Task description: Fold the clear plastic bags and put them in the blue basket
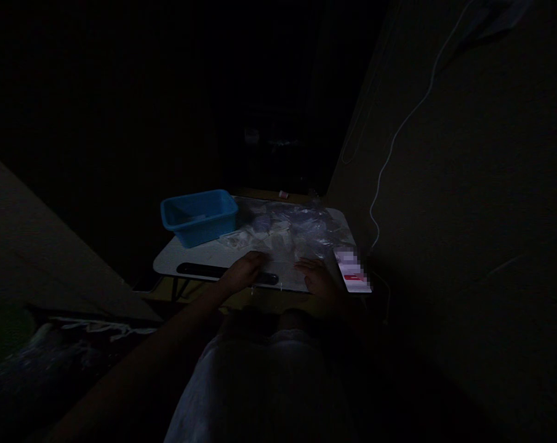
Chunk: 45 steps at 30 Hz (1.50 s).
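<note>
The picture is very dark. My left hand (248, 269) is over the front part of a small white table (167, 261), its fingers curled down and their tips hard to see. To its right, my right hand (316, 275) rests with fingers stretched inward, low over the tabletop. A thin clear plastic piece (278, 266) seems to lie between the hands, with faint glints at the table's front edge. Just beyond are several small pale packets (280, 237), whose contents I cannot make out. A heap of crumpled clear plastic (312, 224) spreads behind my right hand.
A blue plastic basin (207, 231) stands at the table's back left. On the right edge lies a lit phone (352, 271), near a white cable (389, 157) running down the wall. A dark slot (202, 269) runs along the front. A small cup (284, 194) is behind the table.
</note>
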### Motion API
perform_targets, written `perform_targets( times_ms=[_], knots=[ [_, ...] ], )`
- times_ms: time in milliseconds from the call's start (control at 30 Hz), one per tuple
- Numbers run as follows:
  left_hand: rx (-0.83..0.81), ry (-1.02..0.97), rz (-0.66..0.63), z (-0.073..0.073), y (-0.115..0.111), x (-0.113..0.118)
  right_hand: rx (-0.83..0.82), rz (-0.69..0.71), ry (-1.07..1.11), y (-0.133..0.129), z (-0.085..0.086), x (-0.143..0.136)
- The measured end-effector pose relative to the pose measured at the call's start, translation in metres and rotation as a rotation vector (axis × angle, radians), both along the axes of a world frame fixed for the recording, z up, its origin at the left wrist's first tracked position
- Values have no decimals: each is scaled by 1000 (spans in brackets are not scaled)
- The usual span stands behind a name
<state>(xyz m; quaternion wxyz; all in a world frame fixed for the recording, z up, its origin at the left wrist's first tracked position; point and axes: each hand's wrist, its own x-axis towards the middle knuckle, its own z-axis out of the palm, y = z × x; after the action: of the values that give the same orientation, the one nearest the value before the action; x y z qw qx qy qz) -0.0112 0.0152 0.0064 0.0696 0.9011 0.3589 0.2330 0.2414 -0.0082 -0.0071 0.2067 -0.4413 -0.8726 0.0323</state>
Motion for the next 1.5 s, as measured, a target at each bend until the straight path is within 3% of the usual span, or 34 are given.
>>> perform_targets(
  times_ms=[167,367,600,933,1200,1333,1500],
  knots=[
    [33,106,-31,-4,-12,-8,10,-21,-5,10,13,-14],
    [20,192,2,-4,-10,-9,2,13,-133,23,26,-37],
    [37,276,61,-6,-1,-11,16,56,-183,24,23,-43],
    [10,255,41,-5,18,-8,14,66,-140,40,13,-51],
    [-8,124,-13,-2,16,15,-9,57,-67,40,12,-54],
    [-31,127,-33,-5,20,23,-30,51,18,35,17,-48],
    [-28,196,-20,-11,25,20,17,9,16,18,20,-8]
  ],
)
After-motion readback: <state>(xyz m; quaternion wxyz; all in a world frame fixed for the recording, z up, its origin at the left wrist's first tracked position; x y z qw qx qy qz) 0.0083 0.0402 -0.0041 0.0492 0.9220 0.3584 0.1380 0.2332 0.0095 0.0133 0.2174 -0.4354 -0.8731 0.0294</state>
